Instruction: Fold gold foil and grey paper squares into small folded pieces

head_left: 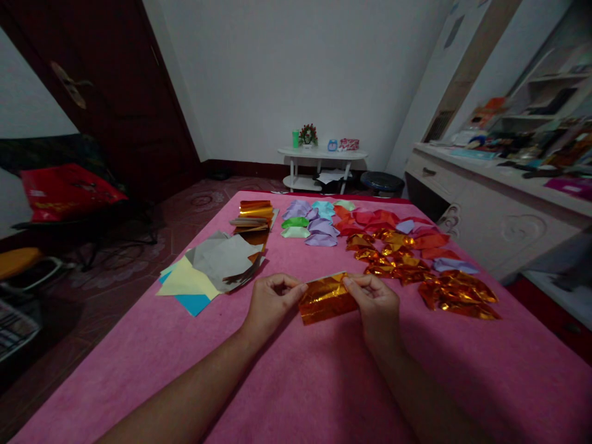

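Note:
A sheet of shiny gold foil paper [329, 301] with creases is stretched between my two hands, just above the pink cloth. My left hand [275, 299] pinches its left edge between thumb and forefinger. At the upper right, my right hand [375, 301] grips it in the same way. Folded gold foil pieces [457, 295] lie to the right of my right hand. Beyond my left hand rests a fanned stack of grey-backed sheets [222, 256], with yellow paper [187, 280] and blue paper [197, 303] poking out under it.
Folded purple papers [322, 232], green ones [296, 222] and red ones [374, 219] cover the far part of the pink cloth [296, 394]. A pile of folded gold strips [256, 213] sits at the far left. Behind stands a small white table [324, 152]; a cluttered dresser [481, 197] is on the right.

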Action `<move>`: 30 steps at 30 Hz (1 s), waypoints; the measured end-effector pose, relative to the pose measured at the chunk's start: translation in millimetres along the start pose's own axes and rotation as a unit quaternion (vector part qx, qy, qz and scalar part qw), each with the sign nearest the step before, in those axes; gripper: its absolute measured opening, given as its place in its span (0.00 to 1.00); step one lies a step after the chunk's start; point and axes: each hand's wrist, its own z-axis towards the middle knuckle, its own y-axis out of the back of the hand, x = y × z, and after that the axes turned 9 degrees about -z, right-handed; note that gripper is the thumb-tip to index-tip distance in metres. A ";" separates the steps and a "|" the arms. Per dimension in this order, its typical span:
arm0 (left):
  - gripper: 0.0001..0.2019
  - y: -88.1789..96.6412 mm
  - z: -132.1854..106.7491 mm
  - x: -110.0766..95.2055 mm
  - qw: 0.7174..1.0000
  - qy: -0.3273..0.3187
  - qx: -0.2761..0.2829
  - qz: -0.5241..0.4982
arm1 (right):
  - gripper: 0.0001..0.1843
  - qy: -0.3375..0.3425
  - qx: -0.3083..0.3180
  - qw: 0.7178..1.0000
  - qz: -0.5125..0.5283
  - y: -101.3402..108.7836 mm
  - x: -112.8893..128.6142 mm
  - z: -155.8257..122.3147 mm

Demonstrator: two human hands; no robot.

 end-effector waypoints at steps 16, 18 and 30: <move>0.10 0.3 3.5 10.1 1.000 0.017 -0.004 0.017 | 0.12 0.018 -0.002 0.994 -0.108 -2.3 -11.9 7.2; 0.08 0.7 4.1 11.8 1.000 0.013 0.003 0.020 | 0.12 0.026 0.007 0.989 -0.143 -2.4 -16.3 10.0; 0.09 4.3 2.1 -0.7 0.905 -0.107 0.123 0.394 | 0.03 0.105 0.078 0.857 -0.498 4.7 -22.4 18.1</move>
